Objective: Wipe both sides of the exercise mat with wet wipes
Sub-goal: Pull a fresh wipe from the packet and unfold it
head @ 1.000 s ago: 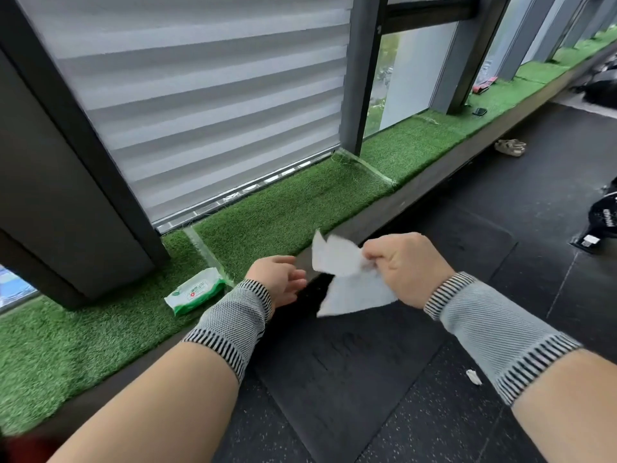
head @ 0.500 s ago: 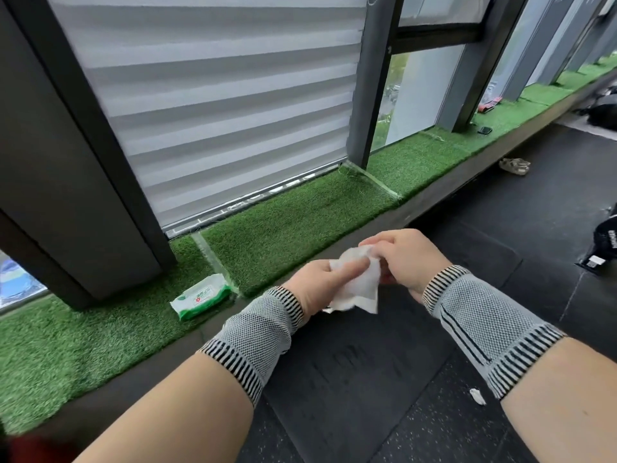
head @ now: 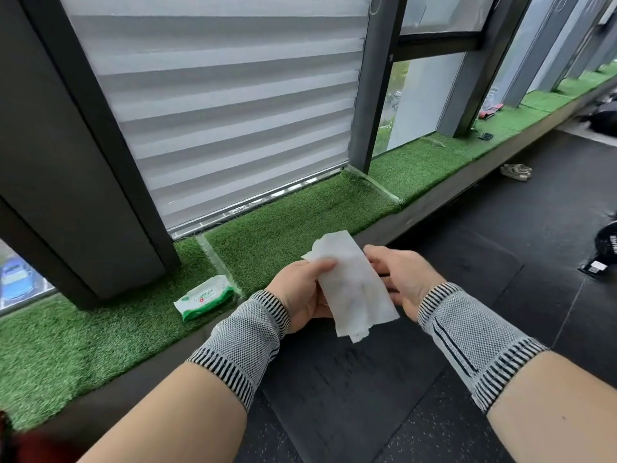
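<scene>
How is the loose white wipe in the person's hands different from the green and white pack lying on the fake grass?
The wipe is a thin, limp, plain white sheet; the pack is plump, printed green and white. The wipe is held up, gripped by the left hand and right hand; the pack lies untouched on the grass ledge. Both are mostly white.

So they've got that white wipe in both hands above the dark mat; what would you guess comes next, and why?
Probably lowering the folded white wet wipe onto the black textured exercise mat to begin wiping. The left hand pinches it by the thumb, the right hand supports its other side, and it hangs in the air just above the mat, not touching it.
</scene>
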